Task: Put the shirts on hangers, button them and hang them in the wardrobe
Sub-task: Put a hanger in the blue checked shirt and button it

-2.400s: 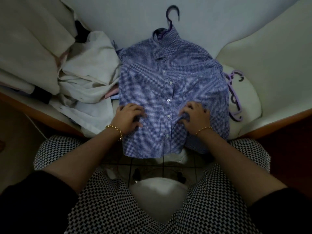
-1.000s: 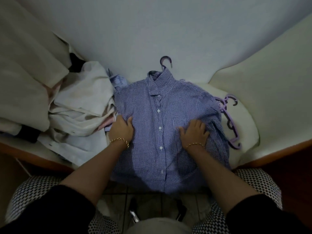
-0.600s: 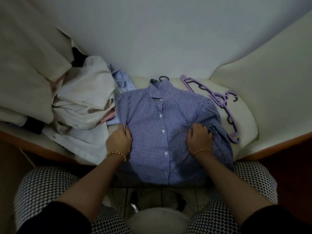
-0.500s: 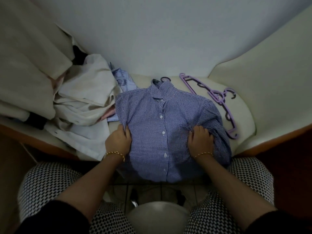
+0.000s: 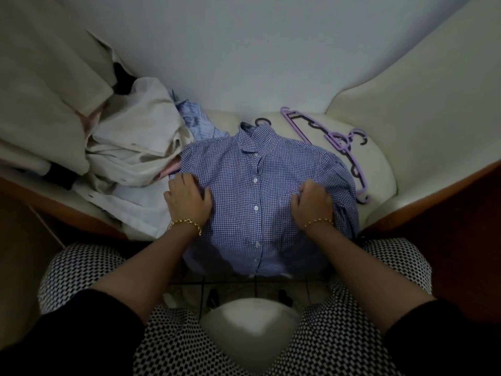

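Legible text: none. Checked shirt (image 5: 254, 185), lying between the fingers of the left hand (image 5: 187, 199) and of the right hand (image 5: 313, 203): no readable label, brand or number. Purple hangers (image 5: 349, 156), beyond the right hand's fingers: no readable marking.

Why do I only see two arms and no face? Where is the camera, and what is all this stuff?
The camera sits on the person's head and looks down, so you see only arms and lap. No robot here, just two bare hands. A blue checked shirt lies on a cream cushion, a dark hanger hook poking from its collar. The right hand bunches the cloth in curled fingers. The left hand lies on the shirt's other side; whether it grips is hard to tell. Spare purple hangers lie to the right, a heap of pale clothes to the left.
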